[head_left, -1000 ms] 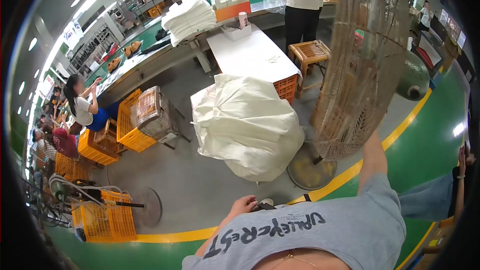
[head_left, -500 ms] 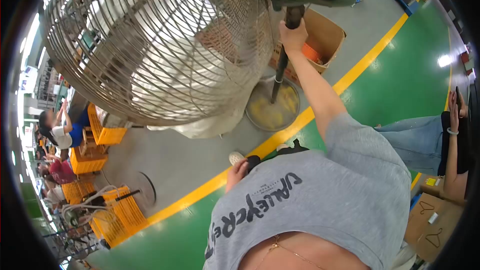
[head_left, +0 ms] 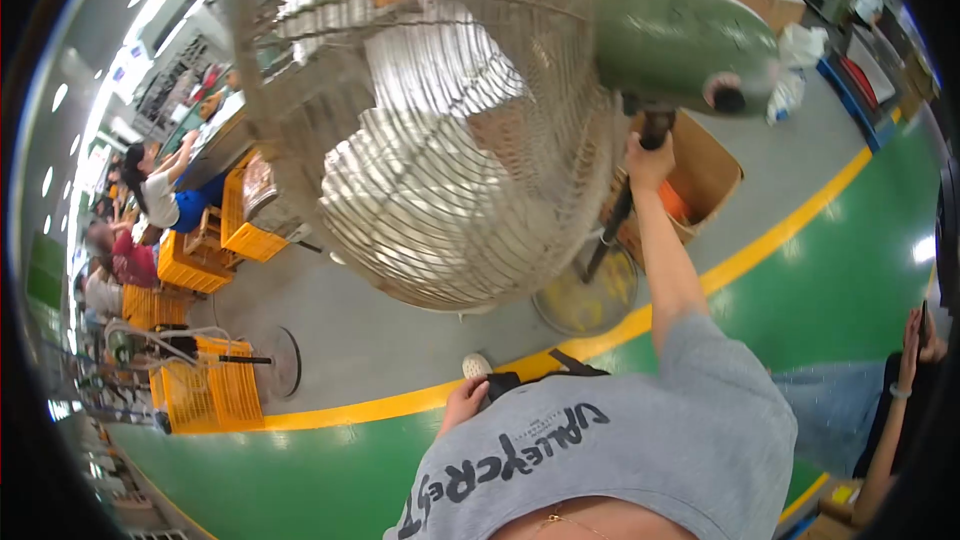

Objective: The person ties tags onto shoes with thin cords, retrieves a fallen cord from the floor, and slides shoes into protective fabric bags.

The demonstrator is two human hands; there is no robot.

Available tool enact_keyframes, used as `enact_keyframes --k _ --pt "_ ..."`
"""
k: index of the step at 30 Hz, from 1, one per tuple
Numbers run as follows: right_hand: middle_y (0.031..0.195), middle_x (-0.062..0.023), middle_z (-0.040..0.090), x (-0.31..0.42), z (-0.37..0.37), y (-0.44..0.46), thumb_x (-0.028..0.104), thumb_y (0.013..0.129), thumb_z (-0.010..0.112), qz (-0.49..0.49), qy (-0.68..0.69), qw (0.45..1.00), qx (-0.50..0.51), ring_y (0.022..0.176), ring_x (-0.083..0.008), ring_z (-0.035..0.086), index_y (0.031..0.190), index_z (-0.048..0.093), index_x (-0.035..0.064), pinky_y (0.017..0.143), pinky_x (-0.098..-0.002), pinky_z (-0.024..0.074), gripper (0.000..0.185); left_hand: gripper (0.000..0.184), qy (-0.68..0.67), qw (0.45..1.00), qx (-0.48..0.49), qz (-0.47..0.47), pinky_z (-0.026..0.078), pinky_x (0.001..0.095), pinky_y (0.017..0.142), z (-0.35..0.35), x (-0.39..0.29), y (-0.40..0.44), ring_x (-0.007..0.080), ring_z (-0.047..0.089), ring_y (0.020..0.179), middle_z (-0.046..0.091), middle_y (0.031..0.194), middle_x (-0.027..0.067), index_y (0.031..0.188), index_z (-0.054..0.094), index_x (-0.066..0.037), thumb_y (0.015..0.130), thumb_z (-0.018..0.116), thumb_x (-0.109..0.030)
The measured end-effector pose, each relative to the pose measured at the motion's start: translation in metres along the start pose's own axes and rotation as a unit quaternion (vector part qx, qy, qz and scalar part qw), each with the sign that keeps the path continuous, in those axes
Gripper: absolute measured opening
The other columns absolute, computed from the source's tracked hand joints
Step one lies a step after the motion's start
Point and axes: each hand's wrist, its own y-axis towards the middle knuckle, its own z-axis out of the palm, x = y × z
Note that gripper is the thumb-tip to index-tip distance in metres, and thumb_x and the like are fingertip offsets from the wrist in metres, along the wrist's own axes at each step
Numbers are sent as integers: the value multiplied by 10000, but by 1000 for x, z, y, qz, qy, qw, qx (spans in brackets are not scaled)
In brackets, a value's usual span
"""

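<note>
A large standing fan has a wire cage (head_left: 450, 140) that fills the upper middle of the view, with a green motor housing (head_left: 685, 45) at its right. My right hand (head_left: 650, 160) is wrapped round the dark pole (head_left: 615, 215) just under the housing. The pole leans down to a round base (head_left: 588, 292) on the floor. Low at my waist, my left hand (head_left: 466, 402) is closed beside black material (head_left: 505, 383); what its fingers hold is hidden. Behind the cage wires a white cloth bundle (head_left: 400, 185) shows.
An open cardboard box (head_left: 710, 175) stands right behind the pole. Orange crates (head_left: 205, 385) and another round stand base (head_left: 285, 362) are at the left. Seated people (head_left: 160, 190) work along a bench at the upper left. Another person's jeans (head_left: 825, 410) show at the right.
The fan's cage has swung from the right to the upper middle, facing left. The motor housing and my right hand's grip on the pole, hidden one second ago, now show. The view has turned too.
</note>
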Motion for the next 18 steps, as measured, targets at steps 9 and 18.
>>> enact_keyframes --k 9,18 --pt "786 -131 626 1 -4 3 183 677 668 11 58 998 2 737 -259 617 962 568 13 690 -365 467 346 343 77 997 -22 18 469 314 790 13 -15 -11 214 609 914 638 984 116 1081 591 -62 845 562 -310" --pt "870 -133 634 -3 -8 7 207 703 703 18 62 997 35 793 -275 615 1005 560 -23 716 -364 460 406 381 55 997 -49 -2 465 315 772 14 -2 -40 227 604 908 635 979 113 1078 594 -74 838 552 -367"
